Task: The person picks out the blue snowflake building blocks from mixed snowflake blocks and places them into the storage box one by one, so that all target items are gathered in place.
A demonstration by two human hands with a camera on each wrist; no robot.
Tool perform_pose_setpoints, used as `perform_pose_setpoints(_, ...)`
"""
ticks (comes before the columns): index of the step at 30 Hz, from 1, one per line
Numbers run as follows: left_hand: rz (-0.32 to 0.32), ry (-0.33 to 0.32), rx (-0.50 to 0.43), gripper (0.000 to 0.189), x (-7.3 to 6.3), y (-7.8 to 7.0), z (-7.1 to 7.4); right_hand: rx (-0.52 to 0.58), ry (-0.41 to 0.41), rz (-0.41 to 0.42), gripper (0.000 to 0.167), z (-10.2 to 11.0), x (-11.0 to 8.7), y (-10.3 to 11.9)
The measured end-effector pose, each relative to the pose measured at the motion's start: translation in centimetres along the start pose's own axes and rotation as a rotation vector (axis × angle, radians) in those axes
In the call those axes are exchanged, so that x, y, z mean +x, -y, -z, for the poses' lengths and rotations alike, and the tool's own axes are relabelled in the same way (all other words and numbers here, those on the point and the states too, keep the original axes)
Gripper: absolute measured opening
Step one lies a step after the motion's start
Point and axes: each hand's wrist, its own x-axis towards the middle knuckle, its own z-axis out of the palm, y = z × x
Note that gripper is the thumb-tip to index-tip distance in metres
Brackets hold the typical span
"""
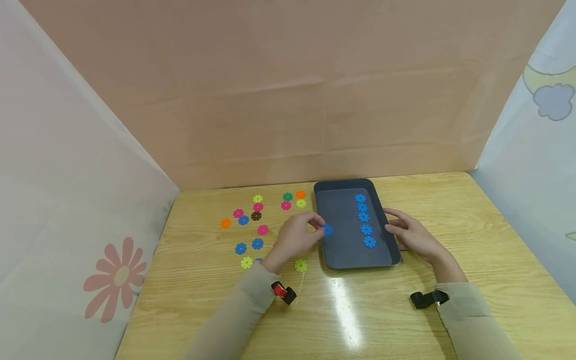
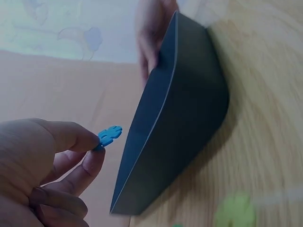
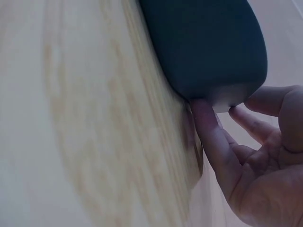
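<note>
My left hand [image 1: 297, 234] pinches a blue flower-shaped disc [image 2: 111, 135] between thumb and fingertips. That disc is over the left side of a dark grey tray [image 1: 342, 266], just inside its rim in the head view. Inside the tray, several blue discs [image 1: 366, 229] form a column along the right side. My right hand [image 1: 416, 237] grips the tray's right edge, its fingertips spread from the rim down the outer wall in the right wrist view [image 3: 265, 179]. From the left wrist view, the tray's near wall hides most of its inside.
Left of the tray lie loose discs in several colours, among them an orange disc [image 1: 225, 223], a brown disc [image 1: 256, 216] and a pink disc [image 1: 263, 230]. A yellow-green disc [image 1: 300, 265] lies below my left wrist. A brown sheet [image 1: 270, 100] stands behind the wooden table [image 1: 189, 300].
</note>
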Motion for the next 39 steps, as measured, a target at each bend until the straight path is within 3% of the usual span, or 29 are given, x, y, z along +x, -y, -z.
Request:
perform_pose_setpoints(6, -0.036, 0.095, 0.059, 0.006, 1.8, -1.7, -2.9, -0.008, -0.001, -0.001, 0.064, -0.1, -0.1, 0.3)
perform_pose_setpoints(11, -0.072, 0.137, 0.124, 0.005, 3.0, -2.7, -4.9, -0.001, -0.003, -0.001, 0.065, -0.1, -0.2, 0.5)
perform_pose_setpoints(22, -0.020, 0.172, 0.251, 0.005, 4.3, -3.3, -7.6, -0.003, 0.003, 0.000, 0.065, -0.1, -0.1, 0.4)
perform_pose_setpoints(26, -0.022, 0.156, 0.271, 0.012, 4.1, -3.0, -7.7, 0.002, 0.004, -0.004, 0.065, -0.1, -0.1, 0.5)
perform_pose_setpoints(30, -0.041, 0.096, 0.246, 0.019, 3.7, -2.7, -7.0, 0.003, 0.004, 0.001, 0.064, -0.2, 0.0, 0.5)
perform_pose_setpoints(39, -0.031, 0.012, 0.153, 0.022, 1.7, -2.1, -3.9, 0.011, 0.008, 0.006, 0.064, -0.1, -0.1, 0.3)
